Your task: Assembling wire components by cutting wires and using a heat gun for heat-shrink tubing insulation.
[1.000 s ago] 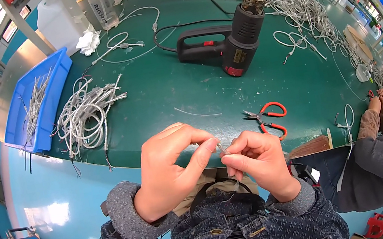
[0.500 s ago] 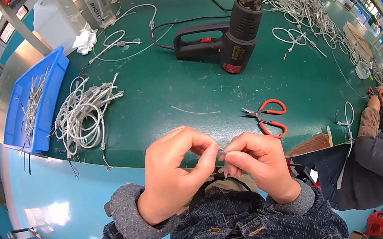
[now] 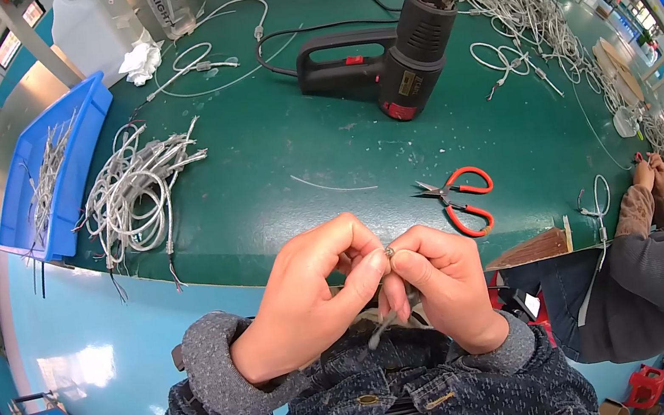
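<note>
My left hand (image 3: 315,292) and my right hand (image 3: 445,289) meet fingertip to fingertip at the near table edge. Both are closed in a pinch on the end of a grey cable (image 3: 378,334), which hangs down below the right hand's fingers. A tiny dull tip shows between the thumbs; its details are too small to make out. Just beyond my right hand lie red-handled scissors (image 3: 467,202), blades apart and pointing left. Ahead of the hands is a short, thin clear strand (image 3: 333,184) on the green table (image 3: 259,175).
A black heat gun (image 3: 410,58) stands nozzle up at the back. Bundled grey cables (image 3: 137,194) lie at left beside a blue tray (image 3: 83,150) of wires. A large cable heap (image 3: 526,11) covers the back right. At far right sits another person (image 3: 655,271), hands on small work.
The fingertips have drawn closer together around the cable end. More of the grey cable now shows below my right hand. The whole view has shifted slightly.
</note>
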Available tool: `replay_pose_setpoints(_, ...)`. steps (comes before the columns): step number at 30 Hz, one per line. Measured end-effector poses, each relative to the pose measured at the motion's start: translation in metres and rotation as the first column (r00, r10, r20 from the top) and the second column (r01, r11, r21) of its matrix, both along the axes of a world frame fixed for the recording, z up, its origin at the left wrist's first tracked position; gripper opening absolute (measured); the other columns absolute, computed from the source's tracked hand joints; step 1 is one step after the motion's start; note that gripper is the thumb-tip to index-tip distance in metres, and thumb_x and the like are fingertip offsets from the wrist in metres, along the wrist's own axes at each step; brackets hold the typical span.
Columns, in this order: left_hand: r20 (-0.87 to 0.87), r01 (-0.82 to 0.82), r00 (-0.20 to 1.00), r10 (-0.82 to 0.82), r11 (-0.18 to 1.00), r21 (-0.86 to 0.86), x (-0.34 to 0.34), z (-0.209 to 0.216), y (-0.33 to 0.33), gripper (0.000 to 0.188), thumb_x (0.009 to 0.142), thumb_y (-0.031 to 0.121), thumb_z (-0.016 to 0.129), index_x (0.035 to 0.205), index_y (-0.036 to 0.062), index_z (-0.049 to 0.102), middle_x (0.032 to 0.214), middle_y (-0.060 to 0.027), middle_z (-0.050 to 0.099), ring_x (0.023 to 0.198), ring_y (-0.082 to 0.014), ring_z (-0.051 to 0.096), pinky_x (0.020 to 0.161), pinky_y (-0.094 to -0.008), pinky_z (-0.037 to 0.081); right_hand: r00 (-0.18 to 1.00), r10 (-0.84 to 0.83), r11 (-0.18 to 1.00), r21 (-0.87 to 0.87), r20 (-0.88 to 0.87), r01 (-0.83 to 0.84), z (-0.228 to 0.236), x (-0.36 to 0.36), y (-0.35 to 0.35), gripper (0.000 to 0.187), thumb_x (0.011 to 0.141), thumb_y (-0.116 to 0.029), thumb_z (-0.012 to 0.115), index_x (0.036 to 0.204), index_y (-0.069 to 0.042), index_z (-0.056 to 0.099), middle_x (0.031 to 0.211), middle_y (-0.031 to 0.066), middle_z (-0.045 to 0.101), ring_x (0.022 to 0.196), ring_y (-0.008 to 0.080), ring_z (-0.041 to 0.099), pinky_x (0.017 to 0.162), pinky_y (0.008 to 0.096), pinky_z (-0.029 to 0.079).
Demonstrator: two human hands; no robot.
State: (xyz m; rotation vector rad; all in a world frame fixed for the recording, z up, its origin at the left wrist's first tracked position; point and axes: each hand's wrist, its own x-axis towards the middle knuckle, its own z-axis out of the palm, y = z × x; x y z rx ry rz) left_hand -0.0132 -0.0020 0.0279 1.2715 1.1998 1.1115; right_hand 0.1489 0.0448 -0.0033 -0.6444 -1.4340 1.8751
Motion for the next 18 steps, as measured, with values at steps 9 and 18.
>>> replay_pose_setpoints(9,-0.179,-0.136,0.966,0.188,0.954,0.269,0.005,-0.008,-0.001,0.005,0.078,-0.003,0.058,0.08,-0.0004,0.054,0.075,-0.0066,0.056,0.07,-0.0134,0.053,0.063,-0.0252,0.043,0.998,0.039,0.991,-0.128,-0.05,-0.045,0.002,-0.003,-0.002,0.022,0.097,-0.012,0.041,0.085,0.004,0.051,0.061,0.0122,0.058,0.051,0.0171,0.056,0.051,0.0295,0.048)
replay_pose_setpoints(18,-0.349,-0.163,0.802,0.485,0.739,0.654,0.009,-0.013,-0.002,0.024,0.063,-0.004,0.072,0.082,0.0017,0.059,0.076,-0.0101,0.061,0.074,-0.0245,0.059,0.064,-0.031,0.046,0.988,0.022,0.988,-0.146,-0.155,-0.045,-0.003,0.0,-0.001,0.018,0.095,-0.01,0.047,0.091,0.006,0.055,0.071,0.0099,0.06,0.06,0.0125,0.057,0.055,0.0243,0.047)
